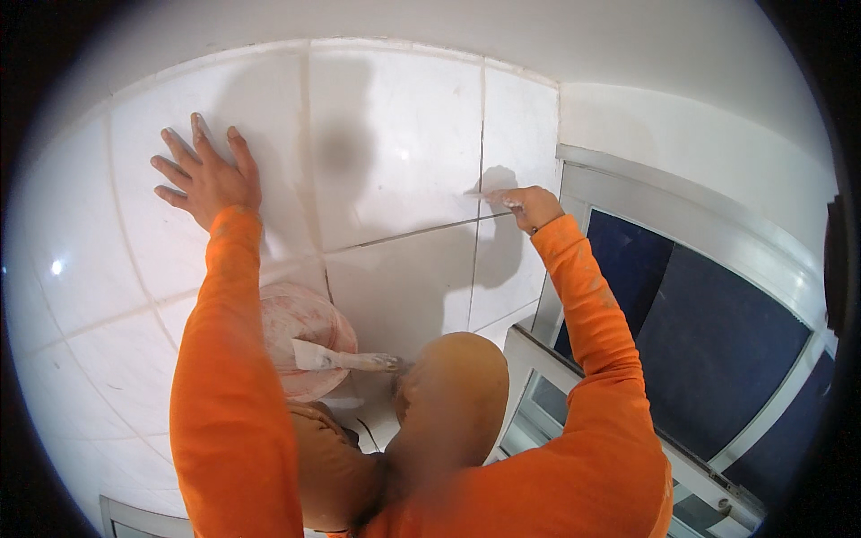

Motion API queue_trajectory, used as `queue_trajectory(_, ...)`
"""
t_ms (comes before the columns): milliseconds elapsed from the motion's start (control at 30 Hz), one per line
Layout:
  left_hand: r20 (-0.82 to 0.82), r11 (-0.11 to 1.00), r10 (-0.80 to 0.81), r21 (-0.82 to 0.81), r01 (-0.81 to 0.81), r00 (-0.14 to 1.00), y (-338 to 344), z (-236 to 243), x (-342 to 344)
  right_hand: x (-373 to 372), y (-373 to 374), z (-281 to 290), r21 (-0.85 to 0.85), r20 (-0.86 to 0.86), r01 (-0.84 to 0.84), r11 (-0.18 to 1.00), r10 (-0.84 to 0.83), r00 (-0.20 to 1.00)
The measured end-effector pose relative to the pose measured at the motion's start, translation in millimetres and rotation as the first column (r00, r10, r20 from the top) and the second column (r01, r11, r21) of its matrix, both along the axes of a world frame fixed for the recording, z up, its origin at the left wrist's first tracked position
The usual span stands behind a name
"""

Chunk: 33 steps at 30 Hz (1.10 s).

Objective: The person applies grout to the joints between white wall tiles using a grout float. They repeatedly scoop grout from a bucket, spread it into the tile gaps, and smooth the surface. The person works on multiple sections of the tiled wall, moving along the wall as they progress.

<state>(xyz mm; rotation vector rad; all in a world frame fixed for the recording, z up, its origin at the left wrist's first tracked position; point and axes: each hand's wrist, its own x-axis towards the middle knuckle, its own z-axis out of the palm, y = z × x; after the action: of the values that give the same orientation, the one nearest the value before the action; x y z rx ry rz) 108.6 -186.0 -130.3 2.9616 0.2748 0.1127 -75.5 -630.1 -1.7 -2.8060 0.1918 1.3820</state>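
My left hand (213, 177) lies on a white tile (395, 125) at the upper left, fingers spread and holding nothing. My right hand (531, 206) is at the tile joint farther right, its fingers closed together and pointing left. Something thin and pale juts from the fingertips by the joint; I cannot make out what it is. Whitish residue marks those fingers. Below, between my arms, stands a pinkish round bucket (273, 314) smeared with pale material. A putty knife (354, 361) with a pale blade and a stained handle lies across its rim.
My bent knee (457, 386) is close to the bucket, at the lower middle. To the right are a metal-framed door or window with dark panels (726, 332) and another pale frame (538, 394) near my right arm. Some tile joints look dark, others filled light.
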Motion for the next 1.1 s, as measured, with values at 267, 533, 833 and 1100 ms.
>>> queue_trajectory(267, 0.018, 1.000, -0.009, 0.030, 0.009, 1.000, 4.8, -3.5, -1.3, 101.8, 56.2, -16.1, -0.047, 0.635, 0.403, 0.914, -0.284, 0.718)
queue_trajectory(533, 0.011, 1.000, -0.011, 0.011, 0.011, 1.000, 0.6, -3.1, -3.2, 115.0, 137.4, -71.4, -0.264, 0.477, 0.159, 0.951, -0.015, 0.879)
queue_trajectory(833, 0.043, 0.999, -0.013, 0.034, 0.012, 0.999, 3.9, -5.4, -2.7, 141.2, 21.8, -2.1, -0.015, 0.583, -0.075, 0.997, 0.069, 0.810)
queue_trajectory(1100, 0.042, 0.999, 0.004, 0.043, -0.006, 0.999, -1.5, -10.6, -0.1, 168.0, 14.2, -8.1, -0.136, 0.388, -0.020, 0.990, 0.072, 0.919)
